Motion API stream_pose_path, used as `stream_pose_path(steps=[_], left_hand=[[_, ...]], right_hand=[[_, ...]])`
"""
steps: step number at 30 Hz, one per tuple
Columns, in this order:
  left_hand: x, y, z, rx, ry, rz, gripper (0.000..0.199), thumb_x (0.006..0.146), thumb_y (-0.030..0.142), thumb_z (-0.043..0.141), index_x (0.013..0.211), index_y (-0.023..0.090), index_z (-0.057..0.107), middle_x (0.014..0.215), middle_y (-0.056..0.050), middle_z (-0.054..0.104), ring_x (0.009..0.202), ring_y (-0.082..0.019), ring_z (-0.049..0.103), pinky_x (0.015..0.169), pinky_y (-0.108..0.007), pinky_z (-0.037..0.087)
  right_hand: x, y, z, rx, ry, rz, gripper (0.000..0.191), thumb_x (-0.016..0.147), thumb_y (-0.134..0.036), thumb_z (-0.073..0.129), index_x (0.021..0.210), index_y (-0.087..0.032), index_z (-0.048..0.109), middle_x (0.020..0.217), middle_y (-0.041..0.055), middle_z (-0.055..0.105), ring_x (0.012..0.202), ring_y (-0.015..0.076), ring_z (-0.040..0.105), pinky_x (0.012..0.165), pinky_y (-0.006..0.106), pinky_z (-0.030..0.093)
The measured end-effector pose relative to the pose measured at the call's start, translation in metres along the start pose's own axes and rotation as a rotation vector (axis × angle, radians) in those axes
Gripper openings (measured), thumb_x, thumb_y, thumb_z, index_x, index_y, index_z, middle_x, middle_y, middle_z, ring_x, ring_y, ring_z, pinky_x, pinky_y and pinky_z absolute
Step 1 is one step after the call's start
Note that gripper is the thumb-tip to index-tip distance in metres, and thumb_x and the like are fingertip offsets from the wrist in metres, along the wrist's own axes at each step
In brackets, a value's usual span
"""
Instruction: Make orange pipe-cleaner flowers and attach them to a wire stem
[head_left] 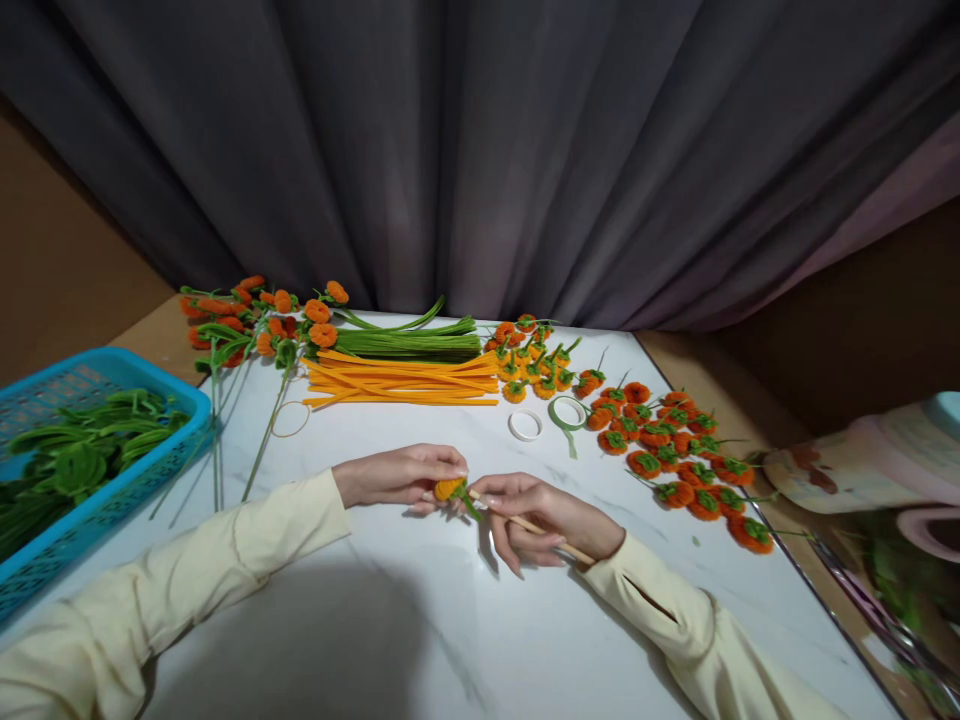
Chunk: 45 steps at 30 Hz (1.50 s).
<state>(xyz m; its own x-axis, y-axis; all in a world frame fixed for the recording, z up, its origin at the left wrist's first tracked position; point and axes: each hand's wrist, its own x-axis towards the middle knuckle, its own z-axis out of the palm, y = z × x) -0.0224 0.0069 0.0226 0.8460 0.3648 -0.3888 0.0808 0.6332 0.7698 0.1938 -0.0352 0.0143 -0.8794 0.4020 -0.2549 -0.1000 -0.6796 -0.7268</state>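
Observation:
Between the thumb and fingers of my left hand [409, 475] is a small yellow-orange pipe-cleaner flower [450, 488] with a green base and a short green stem pointing down to the right. My right hand [544, 515] grips a thin wooden stick [529, 524] like a pencil, its tip close to the flower's green base. Whether the tip touches the base I cannot tell. Beyond my hands lie a bundle of yellow pipe cleaners [401, 380] and a bundle of green pipe cleaners [405, 344].
A blue basket [199, 405] of green pipe-cleaner leaves [79, 465] stands at left. Stemmed orange flowers [319, 335] lie back left; yellow flowers [544, 378] and orange flowers [656, 433] spread at right. White ring [525, 426], green tape roll [568, 412] and a tumbler [862, 455] are nearby.

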Motion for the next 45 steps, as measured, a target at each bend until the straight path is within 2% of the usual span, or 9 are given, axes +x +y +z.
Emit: stream_pose_path(steps=[2, 5, 12, 16, 22, 26, 34, 45], left_hand=[[0.001, 0.0, -0.001, 0.017, 0.009, 0.016, 0.028, 0.08, 0.036, 0.062, 0.09, 0.013, 0.049, 0.073, -0.006, 0.061, 0.051, -0.008, 0.048, 0.042, -0.016, 0.036], [0.0, 0.001, -0.003, 0.027, -0.003, 0.01, 0.027, 0.08, 0.034, 0.063, 0.092, 0.013, 0.051, 0.076, -0.005, 0.062, 0.057, -0.01, 0.053, 0.049, -0.02, 0.043], [-0.001, 0.001, -0.007, 0.043, -0.081, 0.006, 0.024, 0.082, 0.029, 0.06, 0.097, 0.013, 0.052, 0.085, -0.009, 0.066, 0.063, -0.011, 0.059, 0.059, -0.023, 0.048], [-0.003, 0.0, -0.01, 0.029, -0.079, 0.025, 0.019, 0.084, 0.027, 0.058, 0.096, 0.013, 0.051, 0.082, -0.01, 0.067, 0.061, -0.012, 0.059, 0.056, -0.022, 0.049], [-0.003, 0.002, -0.009, 0.034, -0.038, 0.003, 0.024, 0.086, 0.035, 0.056, 0.088, 0.012, 0.051, 0.076, -0.009, 0.066, 0.05, -0.01, 0.058, 0.047, -0.021, 0.048], [-0.002, 0.001, -0.009, 0.044, -0.047, -0.002, 0.025, 0.085, 0.037, 0.057, 0.087, 0.012, 0.051, 0.076, -0.008, 0.066, 0.052, -0.01, 0.059, 0.048, -0.021, 0.048], [-0.003, 0.001, -0.006, 0.077, -0.055, 0.013, 0.029, 0.084, 0.04, 0.058, 0.088, 0.013, 0.049, 0.076, -0.007, 0.065, 0.058, -0.012, 0.06, 0.05, -0.022, 0.048], [-0.002, 0.0, -0.006, 0.052, -0.039, 0.026, 0.031, 0.082, 0.042, 0.06, 0.084, 0.013, 0.049, 0.068, -0.004, 0.063, 0.052, -0.011, 0.058, 0.044, -0.02, 0.048]], right_hand=[[-0.001, -0.002, 0.001, -0.016, -0.006, 0.021, 0.028, 0.089, -0.032, 0.049, 0.107, -0.011, 0.048, 0.062, 0.0041, 0.068, 0.021, 0.0022, 0.021, 0.024, 0.014, 0.03], [-0.002, -0.003, 0.002, -0.036, 0.0, 0.041, 0.028, 0.088, -0.032, 0.05, 0.106, -0.01, 0.049, 0.059, 0.0025, 0.067, 0.021, 0.002, 0.021, 0.024, 0.014, 0.03], [-0.001, -0.001, -0.001, -0.024, -0.008, 0.012, 0.025, 0.089, -0.031, 0.048, 0.102, -0.01, 0.051, 0.06, 0.0039, 0.066, 0.022, 0.0022, 0.022, 0.024, 0.014, 0.03], [-0.001, 0.0, 0.0, -0.023, 0.022, -0.016, 0.026, 0.089, -0.033, 0.048, 0.106, -0.014, 0.045, 0.062, 0.0028, 0.066, 0.023, 0.0027, 0.022, 0.024, 0.014, 0.028], [-0.003, -0.003, 0.013, -0.102, 0.141, -0.019, 0.029, 0.092, -0.041, 0.045, 0.106, -0.016, 0.047, 0.065, 0.0004, 0.065, 0.026, 0.0005, 0.016, 0.025, 0.012, 0.025], [-0.003, -0.005, 0.021, -0.192, 0.16, 0.016, 0.036, 0.093, -0.048, 0.039, 0.108, -0.016, 0.045, 0.063, -0.0001, 0.065, 0.024, 0.0011, 0.016, 0.026, 0.013, 0.028], [0.001, 0.001, 0.021, -0.247, 0.181, -0.032, 0.029, 0.094, -0.046, 0.038, 0.101, -0.018, 0.042, 0.061, -0.0027, 0.063, 0.026, 0.0024, 0.016, 0.026, 0.014, 0.025], [0.002, 0.001, 0.028, -0.386, 0.296, -0.065, 0.03, 0.09, -0.047, 0.047, 0.098, -0.018, 0.046, 0.076, -0.0038, 0.058, 0.026, -0.0004, 0.036, 0.023, 0.012, 0.024]])
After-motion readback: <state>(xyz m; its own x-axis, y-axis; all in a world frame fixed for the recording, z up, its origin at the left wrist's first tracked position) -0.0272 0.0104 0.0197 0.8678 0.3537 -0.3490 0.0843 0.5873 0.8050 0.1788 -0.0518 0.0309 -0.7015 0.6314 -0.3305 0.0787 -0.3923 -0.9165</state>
